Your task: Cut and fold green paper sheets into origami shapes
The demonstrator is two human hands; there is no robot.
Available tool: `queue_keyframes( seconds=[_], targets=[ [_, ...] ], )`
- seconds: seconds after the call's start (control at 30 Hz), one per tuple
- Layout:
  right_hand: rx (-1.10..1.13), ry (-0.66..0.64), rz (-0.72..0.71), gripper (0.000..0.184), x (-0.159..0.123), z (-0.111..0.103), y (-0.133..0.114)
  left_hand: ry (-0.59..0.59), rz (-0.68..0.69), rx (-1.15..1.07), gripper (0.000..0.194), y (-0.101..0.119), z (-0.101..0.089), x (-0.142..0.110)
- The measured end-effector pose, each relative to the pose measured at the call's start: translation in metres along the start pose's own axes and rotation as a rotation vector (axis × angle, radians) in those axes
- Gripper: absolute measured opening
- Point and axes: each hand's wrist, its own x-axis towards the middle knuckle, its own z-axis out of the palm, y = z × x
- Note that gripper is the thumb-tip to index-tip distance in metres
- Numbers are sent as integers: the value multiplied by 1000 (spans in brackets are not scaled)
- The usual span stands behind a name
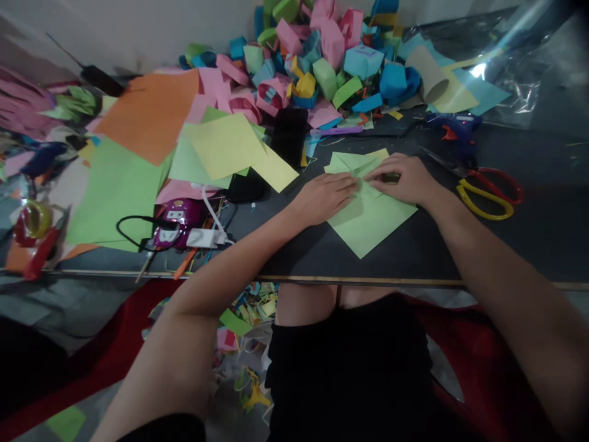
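Note:
A light green sheet of paper (pixel 363 224) lies on the dark table in front of me, one corner pointing at my body. Its far part is folded, with creased flaps near the top. My left hand (pixel 324 195) rests flat on the paper's left side, fingers stretched toward the fold. From the right, my right hand (pixel 405 178) pinches the folded paper near its middle with thumb and fingers. The fingertips of both hands nearly meet there. Just right of my right hand lie scissors (pixel 485 196) with one red and one yellow handle loop.
Folded paper pieces (pixel 322 61) are heaped at the back. A glue gun (pixel 455 129) and a cardboard tube (pixel 427 73) are at the back right. Left are coloured sheets (pixel 119 184), a purple power socket (pixel 177 221) with cables, and more scissors (pixel 39 230). The table edge (pixel 368 281) runs before my lap.

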Motion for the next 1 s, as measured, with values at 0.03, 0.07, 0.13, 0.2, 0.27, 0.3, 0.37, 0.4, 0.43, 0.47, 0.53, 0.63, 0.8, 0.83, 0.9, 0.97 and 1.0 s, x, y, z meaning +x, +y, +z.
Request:
queue_keyframes(
  seconds=[0.03, 0.07, 0.13, 0.2, 0.27, 0.3, 0.37, 0.4, 0.43, 0.47, 0.53, 0.63, 0.8, 0.83, 0.9, 0.97, 1.0],
  targets=[
    [6, -8, 7, 22, 0, 0, 0, -9, 26, -17, 44, -1, 0, -2],
    [15, -18, 12, 22, 0, -1, -1, -18, 47, -31, 45, -1, 0, -5],
    [37, -43, 5, 21, 1, -3, 0, -30, 71, -42, 47, -2, -2, -10],
    [53, -63, -8, 20, 3, -5, 1, -52, 71, -32, 50, -2, -6, -14],
    [53, -80, -16, 20, 6, -6, 3, -81, 62, -15, 53, -1, -10, -16],
    [47, -83, -18, 20, 7, -6, 4, -93, 62, -9, 54, -1, -11, -16],
    [32, -79, -26, 20, 9, -6, 5, -102, 69, -7, 55, 1, -14, -17],
    [21, -71, -33, 21, 9, -5, 5, -100, 73, -7, 54, 1, -14, -17],
    [8, -61, -42, 22, 8, -5, 5, -97, 74, -6, 53, 2, -15, -17],
    [-5, -51, -54, 23, 7, -4, 5, -95, 72, -3, 52, 3, -15, -18],
    [-32, -28, -83, 26, 5, -3, 4, -103, 66, 3, 51, 4, -16, -18],
    [-63, -12, -109, 27, 4, -2, 4, -122, 66, 22, 49, 6, -19, -18],
    [-70, -6, -102, 26, 4, -2, 3, -93, 113, 71, 45, 8, -22, -20],
    [-71, -5, -98, 26, 3, -2, 3, -85, 120, 68, 45, 8, -22, -20],
    [-70, -6, -94, 27, 3, -2, 2, -82, 121, 48, 44, 7, -22, -21],
    [-64, -4, -94, 28, 3, -2, 1, -93, 103, 18, 44, 7, -21, -21],
    [-59, -3, -93, 28, 3, -2, 1, -100, 92, -2, 43, 7, -21, -21]
  ],
)
